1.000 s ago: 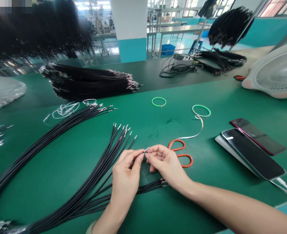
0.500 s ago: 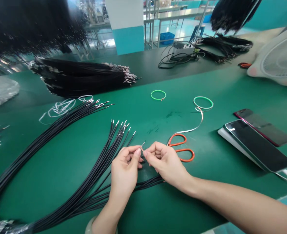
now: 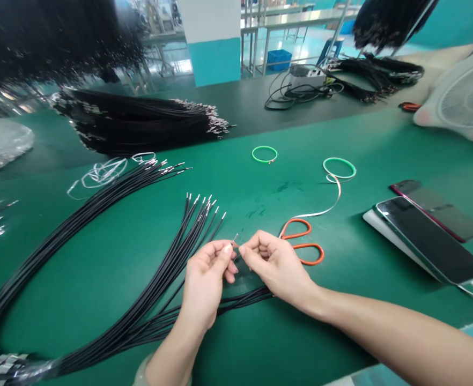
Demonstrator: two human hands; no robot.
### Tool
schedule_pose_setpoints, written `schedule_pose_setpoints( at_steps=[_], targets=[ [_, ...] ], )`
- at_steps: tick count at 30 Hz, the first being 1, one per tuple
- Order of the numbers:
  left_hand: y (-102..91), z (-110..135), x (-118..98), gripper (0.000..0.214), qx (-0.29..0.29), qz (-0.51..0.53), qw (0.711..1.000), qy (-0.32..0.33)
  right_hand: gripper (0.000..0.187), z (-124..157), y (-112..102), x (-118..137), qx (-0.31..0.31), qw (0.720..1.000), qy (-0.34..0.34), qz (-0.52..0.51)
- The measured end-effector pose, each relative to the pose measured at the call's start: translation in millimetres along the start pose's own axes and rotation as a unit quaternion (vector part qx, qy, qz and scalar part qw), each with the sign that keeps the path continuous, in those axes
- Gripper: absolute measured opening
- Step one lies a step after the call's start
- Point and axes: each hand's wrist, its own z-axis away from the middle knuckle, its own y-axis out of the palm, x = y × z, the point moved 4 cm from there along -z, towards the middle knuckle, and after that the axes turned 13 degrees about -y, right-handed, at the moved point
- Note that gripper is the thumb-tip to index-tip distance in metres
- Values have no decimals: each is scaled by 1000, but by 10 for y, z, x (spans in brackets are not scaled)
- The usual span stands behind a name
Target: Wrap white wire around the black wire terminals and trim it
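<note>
Pinched between thumb and fingers of my left hand [image 3: 209, 273] is a thin black cable end [image 3: 235, 239] with a small metal tip pointing up. My right hand [image 3: 272, 262] is closed just to its right, its fingertips pinching a tiny piece that looks like a bit of strip, too small to name. Behind the left hand a bundle of black cables [image 3: 168, 262] fans out with silvery tips. More black cables [image 3: 244, 301] pass beneath both hands. Scissors with orange handles [image 3: 309, 253] lie beside the right hand, their blades hidden behind it.
A pale strip [image 3: 320, 214] curls from a green ring [image 3: 340, 167]; another green ring [image 3: 264, 154] lies further left. Phones [image 3: 431, 238] are at the right, below a fan [image 3: 462, 102]. A big black cable pile [image 3: 140, 120] lies at the back left, with tangled white strip [image 3: 103, 172] nearby.
The right fingertips have drawn slightly away from the left ones, opening a small gap at the cable tip. The whole view has shifted a little; the things on the table stay put.
</note>
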Motion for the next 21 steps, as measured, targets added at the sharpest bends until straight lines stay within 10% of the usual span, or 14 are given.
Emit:
schedule_pose_setpoints(
  at_steps=[21],
  targets=[
    [36, 45, -58, 28, 18, 33, 998, -43, 22, -15, -35, -48, 19, 999, -16, 20]
  ],
)
